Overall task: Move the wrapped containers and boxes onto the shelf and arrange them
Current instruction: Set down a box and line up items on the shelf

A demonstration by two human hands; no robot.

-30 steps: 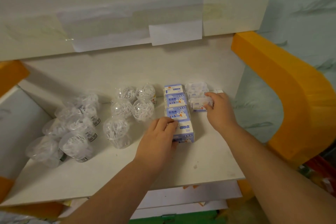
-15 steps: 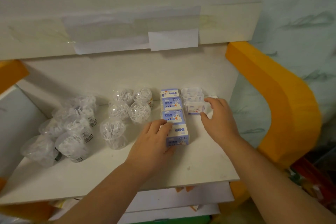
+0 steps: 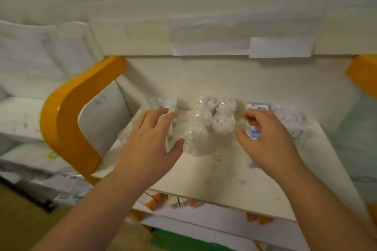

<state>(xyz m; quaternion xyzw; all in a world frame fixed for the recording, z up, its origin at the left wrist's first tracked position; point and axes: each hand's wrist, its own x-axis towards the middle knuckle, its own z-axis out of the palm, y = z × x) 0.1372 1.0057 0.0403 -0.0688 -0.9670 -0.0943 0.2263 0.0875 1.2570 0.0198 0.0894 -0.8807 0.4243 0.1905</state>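
Note:
The picture is blurred by motion. On the white shelf [image 3: 234, 173] stand several clear wrapped containers [image 3: 223, 123] in a cluster at the middle. More wrapped containers [image 3: 163, 103] lie at the left, partly behind my left hand [image 3: 151, 140], which hovers over them with spread, relaxed fingers. A row of blue and white boxes [image 3: 257, 106] runs front to back at the right, mostly hidden by my right hand [image 3: 265, 140]. That hand hangs above the boxes with loosely curled fingers and holds nothing. Small clear boxes [image 3: 289, 117] lie further right.
An orange curved side panel [image 3: 67, 112] bounds the shelf on the left, another orange panel [image 3: 363, 75] on the right. A board with taped papers [image 3: 279, 47] overhangs the back. A lower shelf [image 3: 183, 204] holds small orange items. A green crate [image 3: 183, 240] sits below.
My view has swung left. Both hands have left the blue boxes and the small clear boxes and moved left, the left hand now over the left group of wrapped containers.

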